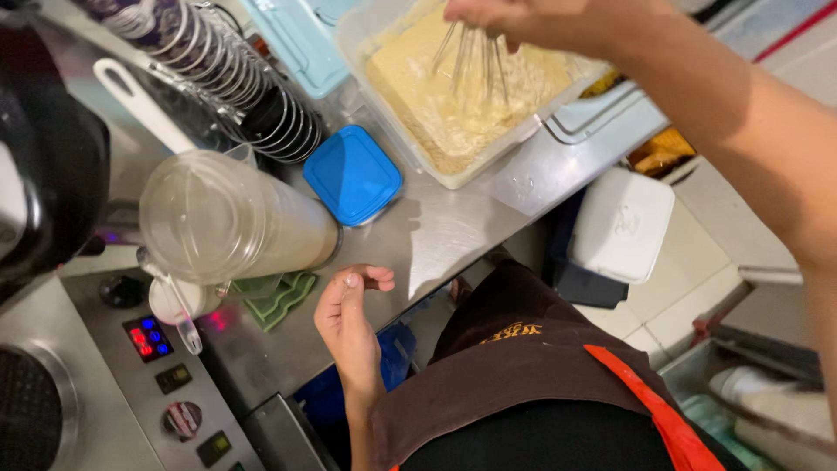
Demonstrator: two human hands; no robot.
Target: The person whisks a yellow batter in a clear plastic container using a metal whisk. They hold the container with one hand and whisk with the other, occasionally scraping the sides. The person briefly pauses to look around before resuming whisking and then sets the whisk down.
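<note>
Right, my right hand is up top, fingers clenched round the handle of a wire whisk, wires down in the pale yellow batter. Batter sits in a clear rectangular tub at the far edge of the steel counter, set at an angle, prob so I can reach it w/ my arm stretched over. The handle itself is hidden under my fist and cut off at the frame edge, so can't say how the thumb lies.

My left hand rests at the near counter edge, holding nothing. Fingers loosely curled, half open, index tip bent toward the steel; looks like it's just steadying me, though I can't tell if it truly presses on the metal.

Just beside it, left of my hand: a big clear jug lying tipped toward the camera, white handle poking up behind. Green cloth sits under it, likely to stop slipping. A blue square lid lies flat between jug and tub, out of the whisk's way. Behind that, a wire rack w/ stacked cups. Lower left there's a machine panel w/ lit buttons. On the floor to the right, a white bin lid.
</note>
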